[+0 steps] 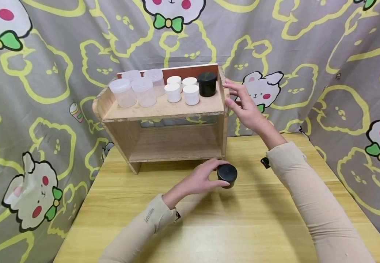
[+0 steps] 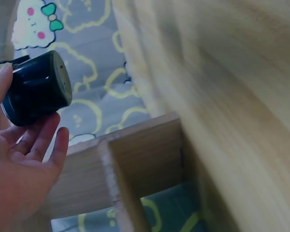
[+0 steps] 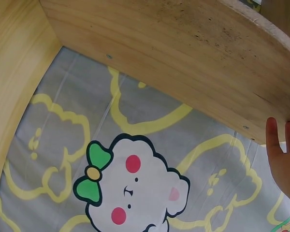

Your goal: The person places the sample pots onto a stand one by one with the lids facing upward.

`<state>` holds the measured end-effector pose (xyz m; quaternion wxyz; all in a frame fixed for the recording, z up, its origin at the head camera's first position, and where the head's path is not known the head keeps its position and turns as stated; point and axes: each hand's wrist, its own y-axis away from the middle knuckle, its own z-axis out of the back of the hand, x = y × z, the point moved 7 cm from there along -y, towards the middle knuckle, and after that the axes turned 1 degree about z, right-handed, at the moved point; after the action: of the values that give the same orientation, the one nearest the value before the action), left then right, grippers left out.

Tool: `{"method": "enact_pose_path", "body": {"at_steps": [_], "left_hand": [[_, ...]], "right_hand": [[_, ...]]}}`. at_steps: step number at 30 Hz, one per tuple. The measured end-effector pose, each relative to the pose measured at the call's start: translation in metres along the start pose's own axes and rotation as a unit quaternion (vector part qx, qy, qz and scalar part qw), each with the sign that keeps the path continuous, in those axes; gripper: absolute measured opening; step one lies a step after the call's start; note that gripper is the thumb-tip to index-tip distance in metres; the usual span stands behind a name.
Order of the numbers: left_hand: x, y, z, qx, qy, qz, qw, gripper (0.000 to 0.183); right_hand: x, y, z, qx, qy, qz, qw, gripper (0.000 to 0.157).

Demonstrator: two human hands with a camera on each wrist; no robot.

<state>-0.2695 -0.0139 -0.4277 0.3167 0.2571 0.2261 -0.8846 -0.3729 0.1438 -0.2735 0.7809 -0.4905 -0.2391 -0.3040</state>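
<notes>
My left hand (image 1: 203, 177) pinches a black lidded jar (image 1: 227, 174) between thumb and fingers, in front of the shelf's lower right corner. In the left wrist view the same jar (image 2: 37, 89) is tipped on its side in the picture, held at the fingertips. My right hand (image 1: 245, 106) touches the outer right side of the small wooden shelf (image 1: 177, 142) near its top; in the right wrist view its fingers (image 3: 272, 133) lie extended against the board. On the upper shelf stand another black jar (image 1: 207, 84), several white jars (image 1: 191, 95) and several translucent tubs (image 1: 144, 93).
The shelf stands at the back of a wood-grain table (image 1: 209, 226). Its lower level shows bare board. A grey patterned curtain (image 1: 78, 47) hangs behind and along both sides of the table.
</notes>
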Motion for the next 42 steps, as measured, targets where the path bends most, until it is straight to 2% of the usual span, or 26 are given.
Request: {"method": "enact_pose_path", "body": {"at_steps": [7, 15, 20, 24, 27, 32, 35, 42], "left_hand": [[-0.013, -0.006, 0.034, -0.063, 0.002, -0.020, 0.9978, 0.062], [-0.034, -0.019, 0.078, -0.119, -0.026, -0.047, 0.9915, 0.065], [-0.050, -0.025, 0.105, -0.160, -0.049, -0.056, 0.9843, 0.067], [-0.062, -0.030, 0.125, -0.200, -0.063, -0.069, 0.9752, 0.067], [-0.069, -0.034, 0.138, -0.222, -0.072, -0.075, 0.9695, 0.066], [-0.073, -0.041, 0.156, -0.244, -0.077, -0.065, 0.9644, 0.067], [-0.073, -0.047, 0.166, -0.263, -0.087, -0.059, 0.9591, 0.069], [-0.070, -0.062, 0.185, -0.294, -0.091, -0.044, 0.9505, 0.069]], "right_hand": [[-0.001, 0.001, 0.002, -0.001, -0.002, 0.001, 1.000, 0.051], [0.003, 0.002, 0.001, -0.006, 0.005, -0.007, 1.000, 0.049], [0.002, 0.002, 0.001, -0.007, 0.003, -0.007, 1.000, 0.049], [-0.001, 0.000, 0.003, -0.006, 0.000, -0.005, 1.000, 0.050], [0.004, 0.001, 0.003, -0.007, 0.000, -0.006, 1.000, 0.049], [0.027, 0.005, 0.001, -0.003, -0.003, -0.009, 1.000, 0.046], [0.032, 0.006, 0.000, -0.003, -0.005, -0.011, 1.000, 0.047], [0.004, 0.001, 0.000, -0.008, -0.004, -0.007, 1.000, 0.048]]}}
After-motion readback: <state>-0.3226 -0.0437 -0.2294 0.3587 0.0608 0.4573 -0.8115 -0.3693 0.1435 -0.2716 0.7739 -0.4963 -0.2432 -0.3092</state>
